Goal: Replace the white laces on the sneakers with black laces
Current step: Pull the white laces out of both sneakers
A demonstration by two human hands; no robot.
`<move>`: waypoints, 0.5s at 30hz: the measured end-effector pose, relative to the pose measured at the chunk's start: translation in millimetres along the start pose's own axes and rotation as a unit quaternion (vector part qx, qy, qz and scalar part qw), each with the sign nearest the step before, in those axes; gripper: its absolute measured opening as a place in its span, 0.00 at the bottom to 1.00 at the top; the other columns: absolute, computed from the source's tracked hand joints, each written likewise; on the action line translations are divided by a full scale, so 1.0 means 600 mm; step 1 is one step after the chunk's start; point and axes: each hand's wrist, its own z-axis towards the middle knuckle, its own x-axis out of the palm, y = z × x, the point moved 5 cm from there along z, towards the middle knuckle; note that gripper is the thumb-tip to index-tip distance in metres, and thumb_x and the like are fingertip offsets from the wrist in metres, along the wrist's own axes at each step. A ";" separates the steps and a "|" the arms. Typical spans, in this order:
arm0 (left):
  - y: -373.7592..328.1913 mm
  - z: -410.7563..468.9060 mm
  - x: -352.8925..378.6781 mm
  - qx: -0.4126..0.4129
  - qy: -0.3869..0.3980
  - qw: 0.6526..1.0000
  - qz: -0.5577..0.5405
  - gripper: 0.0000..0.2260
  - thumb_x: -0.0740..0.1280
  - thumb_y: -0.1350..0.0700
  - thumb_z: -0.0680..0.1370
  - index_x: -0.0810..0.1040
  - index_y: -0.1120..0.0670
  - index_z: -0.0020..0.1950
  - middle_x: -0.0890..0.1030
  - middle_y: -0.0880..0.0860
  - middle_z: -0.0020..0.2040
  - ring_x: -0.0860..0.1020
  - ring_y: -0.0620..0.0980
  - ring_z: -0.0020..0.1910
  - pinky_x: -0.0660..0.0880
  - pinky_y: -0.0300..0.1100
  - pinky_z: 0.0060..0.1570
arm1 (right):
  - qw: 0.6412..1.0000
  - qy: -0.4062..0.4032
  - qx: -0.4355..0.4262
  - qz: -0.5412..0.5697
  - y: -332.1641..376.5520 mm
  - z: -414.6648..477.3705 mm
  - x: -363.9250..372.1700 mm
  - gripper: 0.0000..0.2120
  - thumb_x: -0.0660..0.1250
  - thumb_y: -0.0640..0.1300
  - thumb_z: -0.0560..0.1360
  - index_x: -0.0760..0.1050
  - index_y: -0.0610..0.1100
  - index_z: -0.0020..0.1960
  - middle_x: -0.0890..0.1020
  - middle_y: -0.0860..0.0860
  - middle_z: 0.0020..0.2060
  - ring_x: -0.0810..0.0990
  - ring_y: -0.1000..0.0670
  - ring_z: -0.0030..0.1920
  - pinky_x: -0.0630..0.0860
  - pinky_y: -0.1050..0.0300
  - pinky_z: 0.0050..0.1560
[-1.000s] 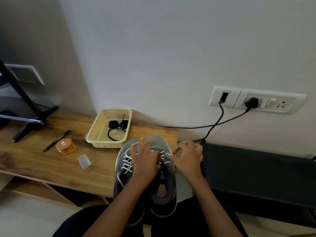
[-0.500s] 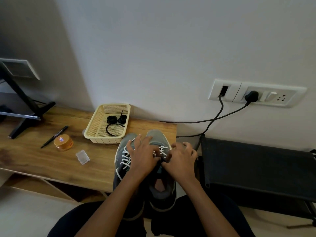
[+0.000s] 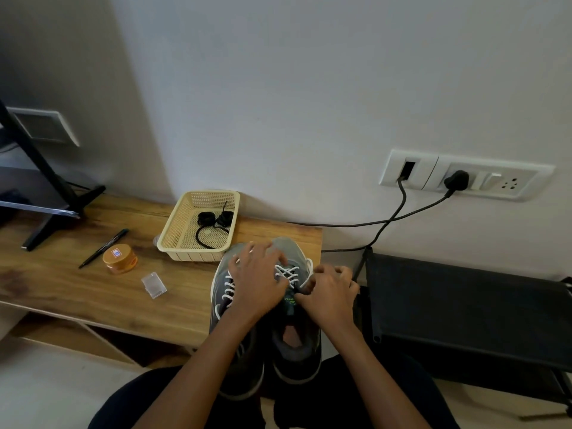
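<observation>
At the right end of the wooden table point(image 3: 93, 289), a pair of grey sneakers point(image 3: 294, 345) stands side by side, toes pointing to the wall and heels reaching past the near edge over the person's lap. Both shoes carry white laces point(image 3: 288, 272), crossed through the eyelets. The left hand point(image 3: 257, 280) lies over the forward part of the pair, its fingers point(image 3: 247, 252) spread across the toe caps and the thumb lying beside the lacing of the right-side shoe. The right hand point(image 3: 331, 292) sits just beside that shoe's tongue, its fingers point(image 3: 340, 270) curled; thumb and forefinger appear to pinch a strand of the white lace, which loops out along the shoe's outer side. The black laces point(image 3: 213, 219) lie bundled in a cream plastic basket point(image 3: 173, 243) on the table, just beyond the toes and close to the wall. Farther left on the table are a small clear plastic case point(image 3: 153, 285), an orange round tin point(image 3: 120, 258) and a black pen point(image 3: 103, 248), with the foot of a black stand point(image 3: 46, 230) at the far left. On the wall to the right, a white socket panel point(image 3: 510, 184) holds a black plug point(image 3: 456, 180), and cables point(image 3: 340, 226) trail from it towards a black bench point(image 3: 464, 305) beside the table.
</observation>
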 end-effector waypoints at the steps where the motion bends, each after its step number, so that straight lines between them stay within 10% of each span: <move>1: -0.006 -0.005 0.006 0.017 0.024 0.999 0.030 0.10 0.66 0.53 0.72 0.75 0.44 0.52 0.64 0.46 0.72 0.52 0.55 0.75 0.47 0.57 0.71 | 1.000 0.000 0.000 0.003 -0.001 0.001 0.001 0.11 0.69 0.54 0.71 0.82 0.48 0.49 0.71 0.55 0.64 0.59 0.48 0.67 0.57 0.50 0.65; 15: -0.006 -0.006 0.006 -0.003 0.010 0.997 0.081 0.04 0.64 0.49 0.77 0.78 0.44 0.50 0.64 0.44 0.73 0.49 0.52 0.76 0.39 0.56 0.70 | 0.999 -0.010 0.029 0.025 -0.009 0.001 -0.001 0.11 0.69 0.54 0.71 0.82 0.49 0.49 0.74 0.56 0.62 0.61 0.48 0.66 0.58 0.50 0.64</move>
